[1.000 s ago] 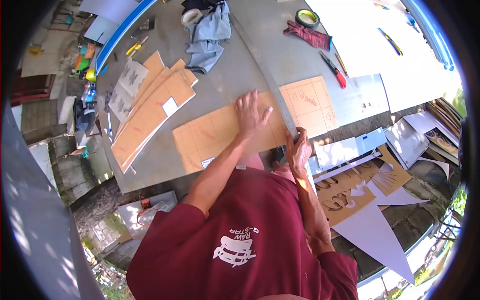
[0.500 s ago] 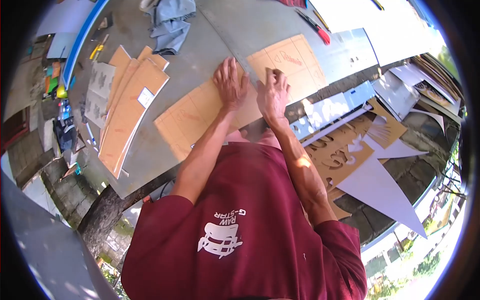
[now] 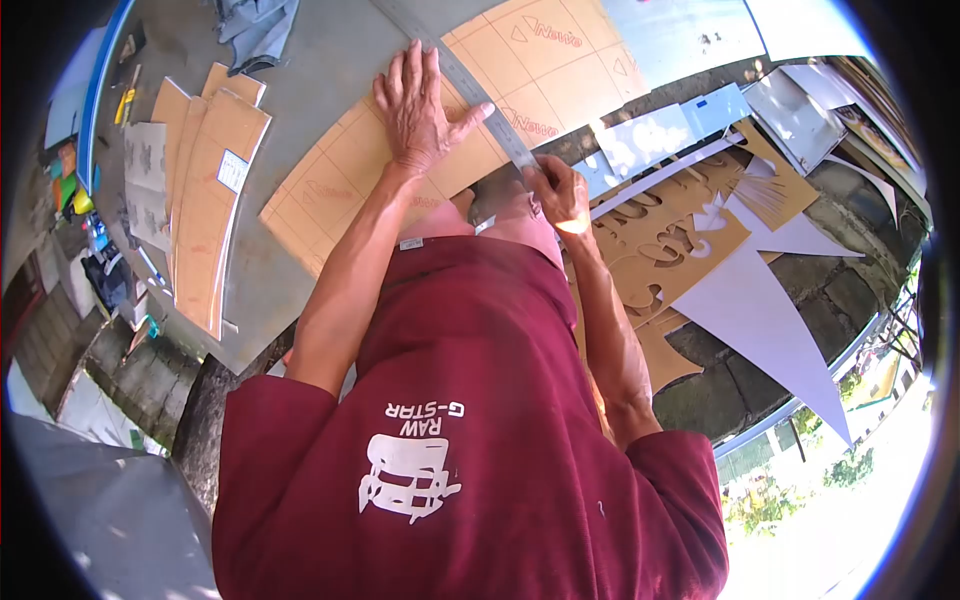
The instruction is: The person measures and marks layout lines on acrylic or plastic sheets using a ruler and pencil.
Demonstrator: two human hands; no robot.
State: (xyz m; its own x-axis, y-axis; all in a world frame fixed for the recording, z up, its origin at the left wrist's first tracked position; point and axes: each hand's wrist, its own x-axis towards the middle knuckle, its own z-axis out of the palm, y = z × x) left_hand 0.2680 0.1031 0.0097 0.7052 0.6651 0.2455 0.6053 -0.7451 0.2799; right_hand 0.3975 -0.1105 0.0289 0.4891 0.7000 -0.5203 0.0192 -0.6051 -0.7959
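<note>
A long metal ruler (image 3: 462, 78) lies slantwise across a brown paper-faced sheet (image 3: 335, 170) with red print and a grid of lines. My left hand (image 3: 418, 120) rests open on the sheet left of the ruler, fingers stretched, thumb reaching onto the ruler's edge. At the ruler's near end, by the sheet's front edge, my right hand (image 3: 560, 195) is closed, with thumb and fingertips pinching that end. Its curled fingers are partly hidden.
Several brown sheets (image 3: 215, 190) are stacked at left, beside a yellow-handled tool (image 3: 127, 100). A grey-blue cloth (image 3: 258, 35) lies at the back. Cut-out brown panels (image 3: 670, 250) and a pointed white offcut (image 3: 765, 320) lie at right, below the table edge.
My right hand has moved from the sheet toward me to the ruler's near end. My left hand has spread its fingers and thumb. The view has shifted, so the back-right tools are out of sight.
</note>
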